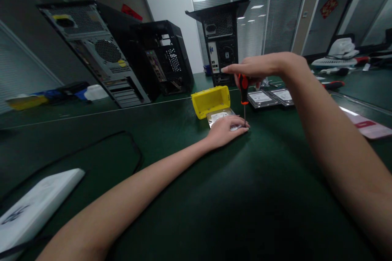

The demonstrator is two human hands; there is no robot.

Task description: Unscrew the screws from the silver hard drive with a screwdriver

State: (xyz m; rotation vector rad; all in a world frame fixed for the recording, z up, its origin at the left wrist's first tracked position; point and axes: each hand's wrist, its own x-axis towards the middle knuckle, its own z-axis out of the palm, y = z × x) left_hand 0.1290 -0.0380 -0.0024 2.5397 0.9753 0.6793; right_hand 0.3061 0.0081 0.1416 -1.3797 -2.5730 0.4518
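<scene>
My right hand (255,67) grips a red and black screwdriver (243,88) by its handle. The screwdriver stands upright, its shaft pointing down to the edge of a hard drive (218,116) that lies on the green table (171,142). My left hand (228,128) holds that drive, thumb and fingers closed about its near right end by the screwdriver tip. Fingers cover part of the drive, and whether a screw sits under the tip I cannot make out. Just behind the drive is a yellow plastic box (211,102), its open side facing me.
Two more hard drives (261,98) lie right of the screwdriver. Computer cases (122,57) stand at the back left, another computer case (220,45) behind the box. A white power strip-like block (39,208) and black cable (92,144) are at left. Tools (333,85) lie at right.
</scene>
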